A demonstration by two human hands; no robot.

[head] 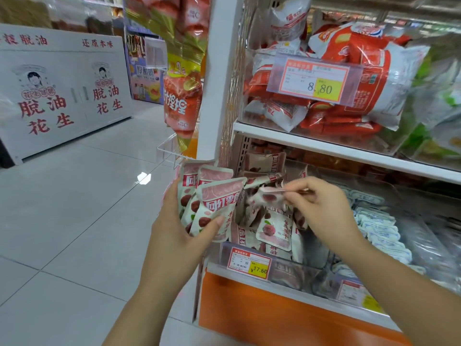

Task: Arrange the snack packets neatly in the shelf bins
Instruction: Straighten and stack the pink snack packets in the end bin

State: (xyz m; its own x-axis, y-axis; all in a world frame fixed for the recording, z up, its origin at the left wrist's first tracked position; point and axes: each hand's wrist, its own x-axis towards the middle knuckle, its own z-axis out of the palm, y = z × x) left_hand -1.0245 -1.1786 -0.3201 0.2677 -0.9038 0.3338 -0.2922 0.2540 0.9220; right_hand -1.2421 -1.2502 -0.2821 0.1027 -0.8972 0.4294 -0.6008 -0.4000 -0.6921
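the left hand is gripping a fanned stack of packets. the right hand is pinching another packet over the bin. the loose fan could be slipping.

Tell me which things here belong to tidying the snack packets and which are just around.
In the job: left hand, gripping stacked pink packets; right hand, pinching one packet; loose packets in the lower bin.
Just around: red packets on the upper shelf; blue-white packets; hanging bags; peanut display.
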